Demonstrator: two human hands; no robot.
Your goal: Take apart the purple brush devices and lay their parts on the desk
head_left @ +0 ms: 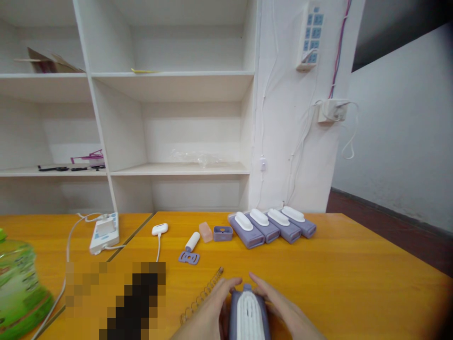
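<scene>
orange table point(354, 264): 4 purple units point(272, 227) in row, power strip point(104, 232), spiral spring point(201, 295), green bottle point(17, 288).

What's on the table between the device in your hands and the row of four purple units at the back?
Nothing: the head view shows only bare orange table between the held purple-and-white device and the four purple units.

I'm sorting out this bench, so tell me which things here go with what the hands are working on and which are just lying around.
In hand:
- purple and white device, held between left hand and right hand
- four matching units in a row
- loose small parts

Lying about:
- coiled spring
- power strip
- white charger
- green bottle
- shelves
</scene>
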